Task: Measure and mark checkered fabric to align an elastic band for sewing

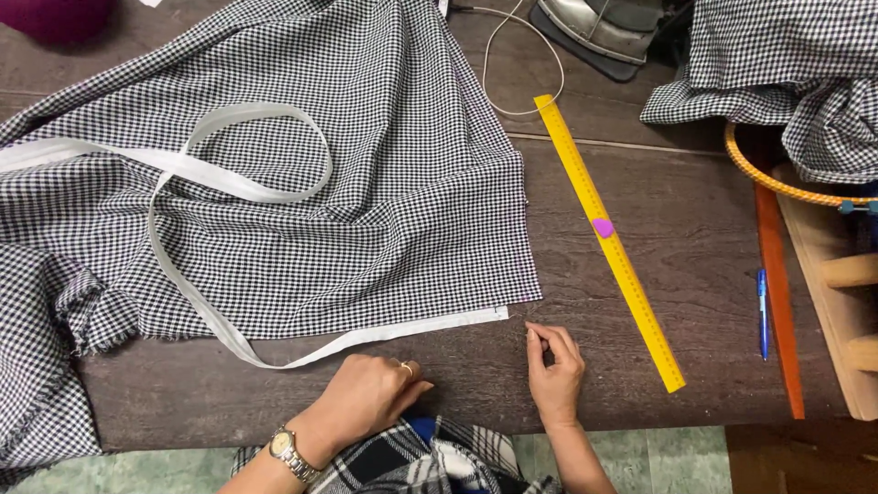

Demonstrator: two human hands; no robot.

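Note:
A large black-and-white checked cloth lies spread over the left half of a dark wooden table. A long white fabric strip loops across it and runs along its lower edge. My left hand, with a ring and a wristwatch, rests on the table just below that strip, fingers curled and holding nothing visible. My right hand sits on the bare wood near the cloth's lower right corner, fingers pinched together; whether something small is between them I cannot tell.
A yellow ruler lies diagonally right of the cloth with a purple chalk piece on it. A blue pen and an orange strip lie farther right. An iron, its cord, more checked cloth and a wooden rack are at the back right.

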